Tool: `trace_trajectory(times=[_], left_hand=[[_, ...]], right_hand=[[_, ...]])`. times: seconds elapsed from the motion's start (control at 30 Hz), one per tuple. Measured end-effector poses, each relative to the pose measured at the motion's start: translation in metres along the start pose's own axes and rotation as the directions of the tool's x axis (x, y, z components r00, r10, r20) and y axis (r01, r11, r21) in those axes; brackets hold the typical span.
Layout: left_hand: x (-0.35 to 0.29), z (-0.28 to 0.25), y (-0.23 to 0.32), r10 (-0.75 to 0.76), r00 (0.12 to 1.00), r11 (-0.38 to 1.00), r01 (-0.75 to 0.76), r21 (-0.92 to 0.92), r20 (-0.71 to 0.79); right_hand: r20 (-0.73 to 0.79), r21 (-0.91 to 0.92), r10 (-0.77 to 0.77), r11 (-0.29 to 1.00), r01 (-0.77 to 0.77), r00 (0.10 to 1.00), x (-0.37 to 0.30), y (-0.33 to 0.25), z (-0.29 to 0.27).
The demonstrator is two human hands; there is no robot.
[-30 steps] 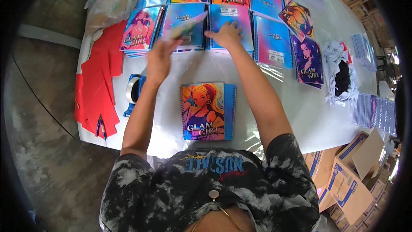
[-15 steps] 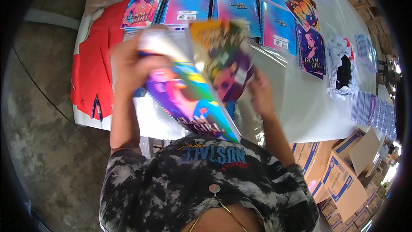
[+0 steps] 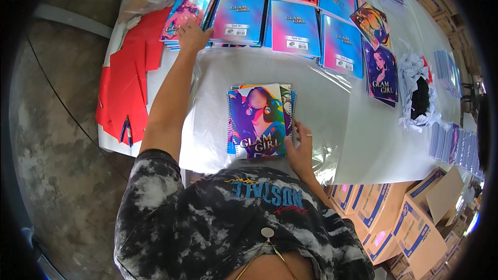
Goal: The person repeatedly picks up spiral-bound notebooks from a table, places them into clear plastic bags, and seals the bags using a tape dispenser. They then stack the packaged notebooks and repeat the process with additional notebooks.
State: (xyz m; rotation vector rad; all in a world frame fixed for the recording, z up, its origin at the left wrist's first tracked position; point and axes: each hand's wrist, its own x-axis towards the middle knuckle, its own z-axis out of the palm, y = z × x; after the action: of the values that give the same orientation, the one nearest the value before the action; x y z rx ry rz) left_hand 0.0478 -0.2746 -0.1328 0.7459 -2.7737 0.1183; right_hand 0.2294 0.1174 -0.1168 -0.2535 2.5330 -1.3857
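Two hands work apart on a table covered with clear plastic sheet [image 3: 218, 119]. The right hand [image 3: 301, 148] lies close to the body, fingers loosely spread and flat against the right edge of a small stack of spiral notebooks [image 3: 259, 120]; it grips nothing, and seems to be pressing the edges so the covers sit square on one another. That stack lies face up, spiral toward the left arm, just beside the right fingertips.

The left hand [image 3: 193, 35] is stretched far out, palm down, fingers open and resting on the nearest pile in a row of notebooks [image 3: 290, 26] laid side by side along the far edge. Whether it has pinched a cover or only touches the top one I cannot tell, since the fingertips are small at this angle. The piles are fanned within arm's reach, probably so each design can be taken in turn.

Left of the outstretched arm lie red card sheets [image 3: 127, 80] hanging over the table edge. Right of the near hand are more notebooks, a crumpled white wrapper [image 3: 415, 91], and cardboard boxes [image 3: 404, 212] below the table.
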Motion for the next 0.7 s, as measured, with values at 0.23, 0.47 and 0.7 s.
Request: trace_trajectory(times=[0.23, 0.47, 0.7], left_hand=[[0.015, -0.068, -0.005, 0.121, 0.984, 0.974, -0.092, -0.206, 0.133], [-0.091, -0.106, 0.008, 0.598, 0.780, 0.526, -0.557, -0.643, -0.187], [-0.166, -0.102, 0.035, 0.914, 0.372, 0.406, -0.859, -0.313, 0.165]], right_hand=[[-0.031, 0.292, 0.018, 0.956, -0.008, 0.999, 0.017, -0.016, -0.017], [-0.157, 0.561, 0.156, 0.827, -0.042, 0.975, 0.056, 0.002, -0.056], [-0.276, 0.359, -0.005, 0.927, 0.108, 0.961, 0.148, 0.009, -0.090]])
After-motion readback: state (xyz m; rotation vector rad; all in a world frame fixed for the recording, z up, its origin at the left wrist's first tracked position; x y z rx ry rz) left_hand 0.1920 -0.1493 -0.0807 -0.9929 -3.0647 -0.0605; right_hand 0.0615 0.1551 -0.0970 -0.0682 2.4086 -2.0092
